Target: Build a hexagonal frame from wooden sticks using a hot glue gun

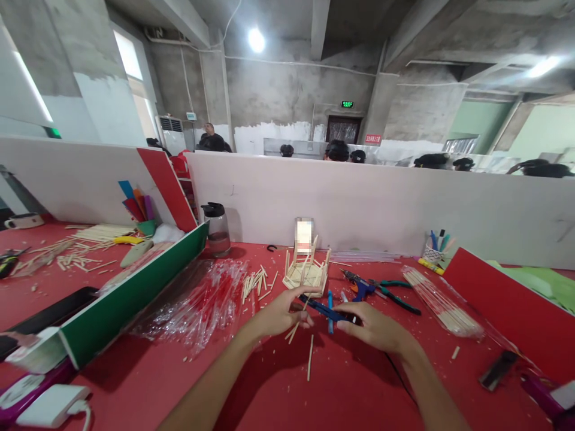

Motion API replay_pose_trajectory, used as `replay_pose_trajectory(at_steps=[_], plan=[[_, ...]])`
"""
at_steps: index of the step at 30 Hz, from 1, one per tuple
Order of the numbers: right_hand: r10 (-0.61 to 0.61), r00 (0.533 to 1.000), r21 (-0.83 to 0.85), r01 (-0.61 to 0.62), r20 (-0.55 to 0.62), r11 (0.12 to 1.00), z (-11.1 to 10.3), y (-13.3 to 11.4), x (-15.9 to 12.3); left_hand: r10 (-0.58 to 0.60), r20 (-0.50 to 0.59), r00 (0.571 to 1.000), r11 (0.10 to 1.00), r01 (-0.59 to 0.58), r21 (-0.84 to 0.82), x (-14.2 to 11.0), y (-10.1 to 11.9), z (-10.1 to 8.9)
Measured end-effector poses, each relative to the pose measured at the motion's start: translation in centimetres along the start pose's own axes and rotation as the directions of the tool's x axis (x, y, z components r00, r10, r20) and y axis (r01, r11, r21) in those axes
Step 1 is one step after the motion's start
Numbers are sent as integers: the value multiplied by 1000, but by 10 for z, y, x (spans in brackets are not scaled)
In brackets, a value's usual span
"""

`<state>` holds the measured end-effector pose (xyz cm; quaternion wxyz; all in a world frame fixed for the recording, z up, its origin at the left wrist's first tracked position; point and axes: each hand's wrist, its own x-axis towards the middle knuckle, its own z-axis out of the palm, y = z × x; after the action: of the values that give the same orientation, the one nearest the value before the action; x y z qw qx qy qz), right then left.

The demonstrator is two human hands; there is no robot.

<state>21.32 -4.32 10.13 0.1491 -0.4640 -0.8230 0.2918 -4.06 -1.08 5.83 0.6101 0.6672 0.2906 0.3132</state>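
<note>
My left hand (pixel 281 312) is closed in a pinch on a thin wooden stick (pixel 297 323) just above the red table (pixel 278 389). My right hand (pixel 375 326) grips a blue-handled cutting tool (pixel 324 309) whose tip meets the stick between my hands. Just beyond them stands a small frame built of wooden sticks (pixel 306 270). A loose stick (pixel 309 358) lies on the table below my hands, with small cut bits scattered about.
A heap of clear plastic sleeves (pixel 197 305) lies left, with loose sticks (pixel 257 281) beside it. A glue gun and green-handled pliers (pixel 381 290) lie right, then a bundle of sticks (pixel 442 308). A bottle (pixel 218 229) stands by the white partition. Other people sit beyond it.
</note>
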Motion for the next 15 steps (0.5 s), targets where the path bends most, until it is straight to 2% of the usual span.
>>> replay_pose_trajectory(at_steps=[15], plan=[[-21,1000,1,21,8,1000,2,2,3,-22,4,1000,1000,22,-13,-1,-1,-3]])
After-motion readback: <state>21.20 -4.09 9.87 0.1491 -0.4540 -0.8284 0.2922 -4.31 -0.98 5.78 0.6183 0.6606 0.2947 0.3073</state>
